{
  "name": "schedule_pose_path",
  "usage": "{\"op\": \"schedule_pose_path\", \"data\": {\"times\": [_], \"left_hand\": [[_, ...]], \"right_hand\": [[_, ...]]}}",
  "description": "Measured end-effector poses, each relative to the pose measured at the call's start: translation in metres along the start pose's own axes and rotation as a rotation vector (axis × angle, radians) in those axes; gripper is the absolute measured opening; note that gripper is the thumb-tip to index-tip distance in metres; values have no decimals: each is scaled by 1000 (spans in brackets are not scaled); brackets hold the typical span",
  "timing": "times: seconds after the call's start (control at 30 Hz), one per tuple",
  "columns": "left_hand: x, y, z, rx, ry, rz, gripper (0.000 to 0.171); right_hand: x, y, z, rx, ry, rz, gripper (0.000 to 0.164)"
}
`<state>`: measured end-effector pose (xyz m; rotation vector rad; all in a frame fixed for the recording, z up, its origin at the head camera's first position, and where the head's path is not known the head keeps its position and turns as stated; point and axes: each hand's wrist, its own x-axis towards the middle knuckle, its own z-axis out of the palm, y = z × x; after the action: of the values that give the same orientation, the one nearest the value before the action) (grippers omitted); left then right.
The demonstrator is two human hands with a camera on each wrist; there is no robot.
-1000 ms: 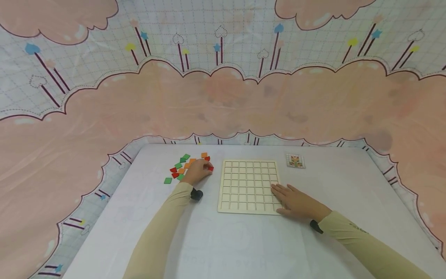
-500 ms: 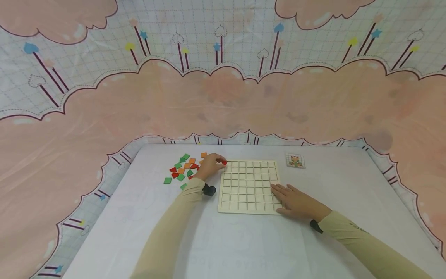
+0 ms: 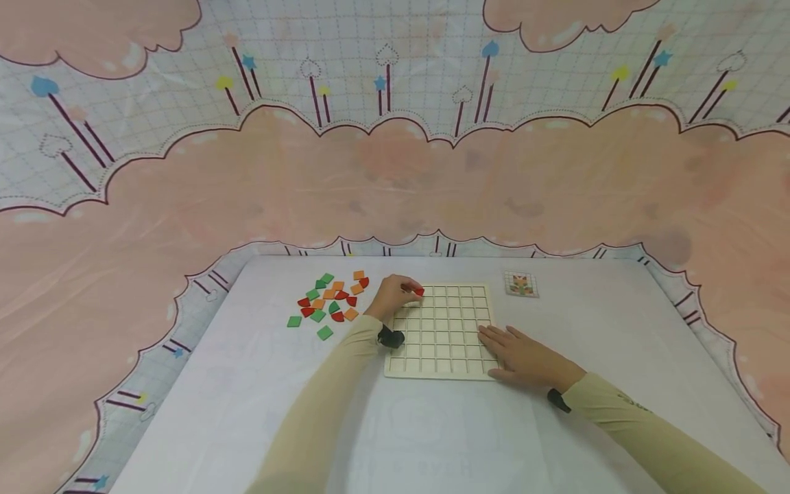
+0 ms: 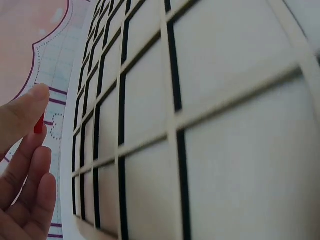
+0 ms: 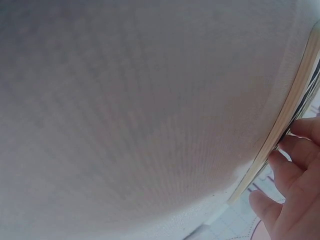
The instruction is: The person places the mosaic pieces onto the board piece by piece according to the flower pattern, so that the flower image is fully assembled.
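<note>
My left hand (image 3: pixel 396 296) pinches a red tile (image 3: pixel 419 291) between thumb and fingertips, over the far left part of the pale wooden grid board (image 3: pixel 443 337). In the left wrist view the red tile (image 4: pixel 39 124) shows only as a thin edge between thumb and finger, with the board's square cells (image 4: pixel 145 95) beside it. My right hand (image 3: pixel 531 358) lies with its fingers straight on the board's right edge, near the front corner. The right wrist view shows its fingers (image 5: pixel 285 172) at the wooden rim (image 5: pixel 280 125). Part of the board's left side is hidden by my left hand and wrist.
Left of the board lie several loose tiles: green squares (image 3: pixel 324 333), orange squares (image 3: pixel 351 313) and red rounded pieces (image 3: pixel 337 316). A small card with a flower pattern (image 3: pixel 521 284) lies behind and right of the board. A patterned cloth (image 3: pixel 395 185) hangs behind the white table (image 3: pixel 432 439).
My left hand has taken the red tile from the loose pieces and moved right with it, over the board's far left part. My right hand has stayed in place.
</note>
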<state>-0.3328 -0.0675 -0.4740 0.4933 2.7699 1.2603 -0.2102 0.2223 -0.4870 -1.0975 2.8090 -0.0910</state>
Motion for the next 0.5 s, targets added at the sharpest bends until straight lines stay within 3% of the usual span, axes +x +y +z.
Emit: {"op": "schedule_pose_path", "data": {"times": [0.3, 0.5], "left_hand": [[9, 3, 16, -73, -33, 43, 21], [17, 1, 27, -73, -59, 72, 21]], "right_hand": [[0, 0, -3, 21, -23, 9, 69], [-1, 2, -6, 17, -13, -6, 69]]}}
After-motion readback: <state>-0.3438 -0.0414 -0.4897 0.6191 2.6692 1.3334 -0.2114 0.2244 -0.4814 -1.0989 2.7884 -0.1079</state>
